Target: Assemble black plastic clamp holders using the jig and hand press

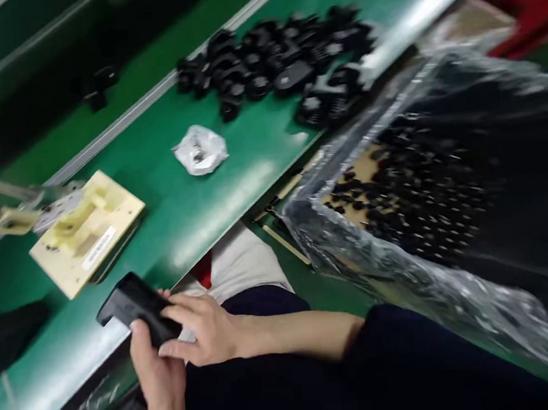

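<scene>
1. Left hand (161, 381): grip closed on a black, hollow-looking plastic part (135, 304), thumb along its near side.
2. Right hand (208, 327): grip also closed on the part, fingers and thumb at its right end.
3. Part sits in both hands, by the near edge of the long green smooth-topped counter (172, 219).
4. Just beyond: cream rectangular block fixture (128, 210) with yellow raised supports, white label strip on top.
5. Farther right on counter: crumpled clear plastic bag (210, 153), small contents blurred.
6. Past that: heap of black plastic pieces (293, 79).
7. Right of counter: box lined with clear plastic film (358, 261), many small black pieces (415, 197) inside.
</scene>
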A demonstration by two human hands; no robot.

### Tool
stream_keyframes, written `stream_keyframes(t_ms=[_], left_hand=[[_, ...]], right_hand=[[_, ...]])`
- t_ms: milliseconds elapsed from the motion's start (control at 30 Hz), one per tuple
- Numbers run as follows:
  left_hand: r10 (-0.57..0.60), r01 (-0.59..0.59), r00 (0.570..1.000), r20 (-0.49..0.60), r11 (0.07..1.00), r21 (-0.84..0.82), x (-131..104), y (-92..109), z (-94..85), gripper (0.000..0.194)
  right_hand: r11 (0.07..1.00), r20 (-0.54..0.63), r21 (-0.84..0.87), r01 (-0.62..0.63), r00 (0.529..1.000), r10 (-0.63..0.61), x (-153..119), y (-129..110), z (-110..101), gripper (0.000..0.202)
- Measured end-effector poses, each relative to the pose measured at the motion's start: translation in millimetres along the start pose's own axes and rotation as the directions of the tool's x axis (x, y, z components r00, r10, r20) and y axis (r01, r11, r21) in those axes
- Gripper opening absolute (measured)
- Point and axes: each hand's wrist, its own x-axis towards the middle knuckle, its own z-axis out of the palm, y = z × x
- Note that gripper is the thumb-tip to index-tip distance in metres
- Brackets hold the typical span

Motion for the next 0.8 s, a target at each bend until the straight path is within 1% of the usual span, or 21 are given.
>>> stream_keyframes(t_ms=[33,67,100,133,167,200,233,267,300,333,367,400,433,467,500,533,600,667,700,733,800], left_hand=[[-0.006,0.006,1.000,-0.002,1.000,0.003,0.9,3.9,-2.2,0.051],[-0.003,0.003,1.000,-0.001,1.000,0.006,2.2,7.5,-5.3,0.049],[0.011,-0.011,1.000,0.005,1.000,0.016,3.4,10.6,-9.2,0.046],[0.034,-0.035,0.999,0.021,0.998,0.044,4.5,13.2,-13.7,0.044],[0.059,-0.061,0.998,0.031,0.995,0.079,5.4,15.1,-18.5,0.041],[0.083,-0.086,0.996,0.028,0.990,0.115,6.1,16.4,-23.5,0.039],[0.098,-0.101,0.995,0.027,0.984,0.148,6.9,17.1,-28.2,0.038],[0.108,-0.112,0.994,0.028,0.978,0.174,7.7,17.3,-32.4,0.039],[0.115,-0.120,0.993,0.037,0.973,0.196,8.5,17.1,-35.9,0.040],[0.117,-0.124,0.992,0.046,0.970,0.208,9.3,16.6,-38.4,0.042],[0.115,-0.123,0.992,0.050,0.970,0.210,9.9,16.0,-39.9,0.044],[0.106,-0.115,0.993,0.054,0.972,0.207,10.2,15.3,-40.4,0.045],[0.089,-0.100,0.994,0.060,0.974,0.204,10.2,14.6,-40.1,0.044],[0.077,-0.087,0.995,0.060,0.976,0.199,9.9,14.1,-39.1,0.044],[0.072,-0.081,0.996,0.053,0.978,0.190,9.3,13.7,-37.5,0.045],[0.072,-0.082,0.996,0.059,0.979,0.189,8.7,13.6,-35.5,0.046],[0.083,-0.104,0.990,0.111,0.972,0.209,7.6,14.1,-31.0,0.045],[0.070,-0.107,0.985,0.159,0.965,0.238,7.1,15.9,-26.4,0.037],[0.057,-0.098,0.984,0.172,0.964,0.246,7.0,17.1,-24.2,0.034],[0.051,-0.091,0.984,0.168,0.966,0.240,6.9,18.3,-22.1,0.033],[0.060,-0.090,0.987,0.151,0.975,0.203,6.2,20.2,-19.0,0.033]], right_hand=[[0.995,0.006,-0.062,0.081,0.997,-0.081,3.8,3.0,-5.2,0.046],[0.982,0.008,-0.130,0.138,0.990,-0.138,11.0,6.7,-16.3,0.045],[0.966,0.000,-0.198,0.168,0.985,-0.172,20.9,11.1,-33.7,0.043],[0.943,-0.022,-0.286,0.170,0.983,-0.184,32.7,15.9,-57.0,0.042],[0.911,-0.093,-0.396,0.117,0.982,-0.166,45.6,21.6,-85.3,0.041],[0.869,-0.179,-0.495,0.024,0.975,-0.128,58.9,28.5,-116.9,0.039],[0.815,-0.272,-0.575,-0.077,0.957,-0.102,71.5,37.0,-150.4,0.038],[0.751,-0.397,-0.627,-0.206,0.914,-0.081,82.7,47.3,-183.7,0.036],[0.679,-0.521,-0.646,-0.347,0.851,-0.061,91.7,59.0,-215.3,0.033],[0.605,-0.632,-0.633,-0.483,0.774,-0.044,98.2,71.9,-243.3,0.032],[0.542,-0.712,-0.600,-0.589,0.702,-0.025,101.8,85.0,-266.7,0.037],[0.499,-0.764,-0.560,-0.662,0.645,-0.002,102.7,97.7,-284.5,0.044],[0.478,-0.787,-0.527,-0.702,0.616,0.037,101.3,109.2,-296.5,0.047],[0.460,-0.785,-0.521,-0.719,0.615,0.072,98.2,118.8,-302.8,0.047],[0.446,-0.770,-0.533,-0.719,0.631,0.095,94.0,126.2,-304.2,0.044],[0.439,-0.743,-0.561,-0.702,0.661,0.107,89.4,131.4,-301.9,0.039],[0.454,-0.666,-0.635,-0.625,0.741,0.087,81.4,136.3,-291.5,0.030],[0.516,-0.585,-0.686,-0.514,0.810,0.029,77.3,137.2,-281.4,0.031],[0.548,-0.554,-0.698,-0.462,0.832,-0.004,76.9,137.4,-278.2,0.032],[0.571,-0.539,-0.702,-0.426,0.841,-0.036,77.6,137.9,-276.4,0.031],[0.585,-0.559,-0.695,-0.418,0.826,-0.075,81.4,140.2,-276.1,0.022]])
